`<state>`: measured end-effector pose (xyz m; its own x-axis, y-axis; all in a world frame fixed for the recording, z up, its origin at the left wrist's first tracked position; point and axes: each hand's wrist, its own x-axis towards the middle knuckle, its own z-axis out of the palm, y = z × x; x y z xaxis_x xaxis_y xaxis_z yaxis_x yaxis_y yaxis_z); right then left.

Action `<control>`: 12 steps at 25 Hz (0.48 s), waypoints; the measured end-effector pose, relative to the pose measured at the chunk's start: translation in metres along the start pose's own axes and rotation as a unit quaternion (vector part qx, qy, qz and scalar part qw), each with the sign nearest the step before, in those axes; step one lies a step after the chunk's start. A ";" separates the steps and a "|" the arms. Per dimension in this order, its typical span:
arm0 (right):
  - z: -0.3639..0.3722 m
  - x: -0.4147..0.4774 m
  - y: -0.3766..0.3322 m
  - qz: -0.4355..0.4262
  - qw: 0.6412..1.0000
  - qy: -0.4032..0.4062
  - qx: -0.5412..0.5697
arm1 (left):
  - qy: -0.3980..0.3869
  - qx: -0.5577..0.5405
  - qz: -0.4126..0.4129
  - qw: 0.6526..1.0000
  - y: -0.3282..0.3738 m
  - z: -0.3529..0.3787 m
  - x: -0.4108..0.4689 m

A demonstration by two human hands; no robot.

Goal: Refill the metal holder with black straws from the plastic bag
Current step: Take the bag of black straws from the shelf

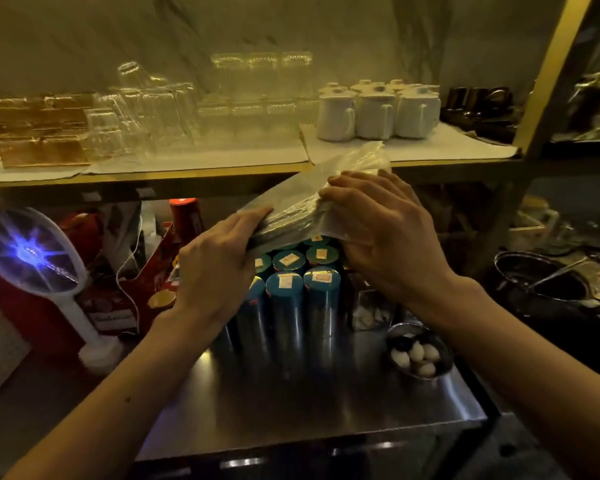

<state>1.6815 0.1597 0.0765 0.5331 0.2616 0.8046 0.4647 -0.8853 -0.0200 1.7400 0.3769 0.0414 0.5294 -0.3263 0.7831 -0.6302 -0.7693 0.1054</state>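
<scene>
Both hands clasp the plastic bag (302,202) of black straws above the canisters (291,289), its long axis rising rightward: left hand (219,261) fingers curl round the lower end, right hand (378,230) fingers press the upper.

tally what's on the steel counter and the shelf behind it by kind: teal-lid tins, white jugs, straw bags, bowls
Teal-lid tins: 7 visible, some partly hidden under the bag
White jugs: 6 visible, back row partly hidden
Bag of black straws: 1, held by left hand and right hand
Metal bowl: 1
Total: 15

White jugs (378,112) and clear glasses (146,112) line the shelf above teal-lidded canisters (288,296) and a lit bug zapper (32,254).
</scene>
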 end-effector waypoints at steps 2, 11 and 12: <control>-0.016 -0.012 -0.009 0.017 1.000 -0.021 -0.011 | -0.037 -0.063 -0.022 0.997 0.011 0.001 -0.015; -0.083 -0.091 0.018 0.260 0.965 -0.007 0.027 | -0.176 -0.331 -0.109 0.921 0.107 0.047 -0.063; -0.093 -0.107 0.027 0.295 0.955 0.001 0.029 | -0.200 -0.358 -0.109 0.905 0.124 0.055 -0.067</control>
<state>1.5711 0.0719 0.0453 0.7131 -0.2763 0.6443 0.1225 -0.8558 -0.5026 1.6576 0.2737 -0.0313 0.7590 -0.4921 0.4264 -0.6164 -0.3320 0.7140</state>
